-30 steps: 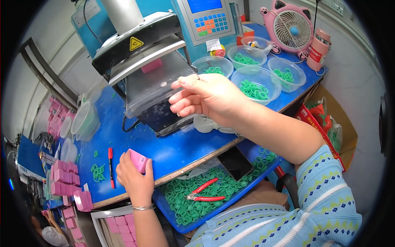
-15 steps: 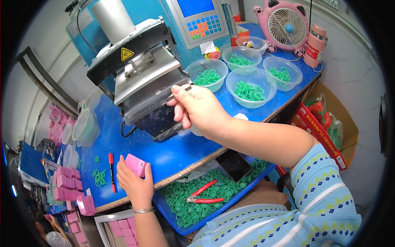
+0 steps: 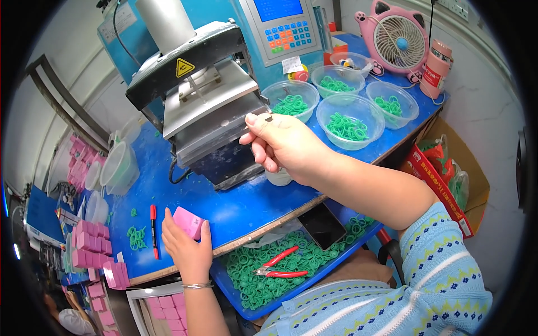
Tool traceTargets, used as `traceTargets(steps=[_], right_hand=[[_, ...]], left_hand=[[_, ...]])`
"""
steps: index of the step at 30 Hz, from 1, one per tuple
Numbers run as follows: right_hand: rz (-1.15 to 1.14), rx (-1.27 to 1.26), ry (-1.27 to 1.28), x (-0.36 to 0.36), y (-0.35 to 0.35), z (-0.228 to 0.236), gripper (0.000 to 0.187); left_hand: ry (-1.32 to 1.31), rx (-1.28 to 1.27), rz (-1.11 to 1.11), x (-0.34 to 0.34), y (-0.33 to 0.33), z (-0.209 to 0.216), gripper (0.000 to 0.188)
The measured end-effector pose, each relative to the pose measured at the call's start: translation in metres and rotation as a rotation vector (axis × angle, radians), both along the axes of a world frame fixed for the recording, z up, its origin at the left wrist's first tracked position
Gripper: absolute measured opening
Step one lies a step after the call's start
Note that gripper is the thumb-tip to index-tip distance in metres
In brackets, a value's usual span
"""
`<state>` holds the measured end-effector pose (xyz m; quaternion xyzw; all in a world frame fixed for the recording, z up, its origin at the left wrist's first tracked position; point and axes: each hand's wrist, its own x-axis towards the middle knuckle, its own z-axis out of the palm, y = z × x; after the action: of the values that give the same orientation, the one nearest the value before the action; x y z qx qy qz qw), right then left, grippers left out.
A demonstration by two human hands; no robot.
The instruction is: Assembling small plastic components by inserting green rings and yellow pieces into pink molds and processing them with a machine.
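My right hand (image 3: 288, 147) is raised at the front of a heated press (image 3: 213, 126), with thumb and forefinger pinched. A small dark handle (image 3: 268, 118) shows partly behind the thumb; its other end is hidden. The remaining fingers curl loosely below. Above the hand, the press's metal plate (image 3: 210, 98) is lifted off the lower dark plate. My left hand (image 3: 188, 252) rests at the table's near edge around a pink block-shaped box (image 3: 189, 222), thumb on one side and fingers on the other. The box sits on the blue table (image 3: 224, 213).
Clear bowls (image 3: 350, 120) of green rings stand right of the press. A red pen (image 3: 154, 229) and green pieces (image 3: 135, 238) lie left of the box. Below the edge, a blue tray (image 3: 246, 313) of green rings holds red-handled cutters (image 3: 280, 263) and a phone (image 3: 322, 225). Pink boxes (image 3: 89, 246) are stacked left.
The whole view has shifted slightly. Both hands keep nearly the same places against the press and the pink box.
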<state>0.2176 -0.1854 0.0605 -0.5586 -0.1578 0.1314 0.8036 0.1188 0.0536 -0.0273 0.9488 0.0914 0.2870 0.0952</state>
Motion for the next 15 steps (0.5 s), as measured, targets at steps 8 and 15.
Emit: traceTargets(steps=[8,15], right_hand=[[0.031,-0.007,0.119,0.020,-0.002,0.002,0.034],[0.194,0.077,0.213,0.037,0.010,0.001,0.042]], left_hand=[[-0.026,-0.023,-0.013,0.001,0.002,-0.004,0.081],[-0.309,-0.183,-0.155,-0.028,0.005,-0.016,0.089]])
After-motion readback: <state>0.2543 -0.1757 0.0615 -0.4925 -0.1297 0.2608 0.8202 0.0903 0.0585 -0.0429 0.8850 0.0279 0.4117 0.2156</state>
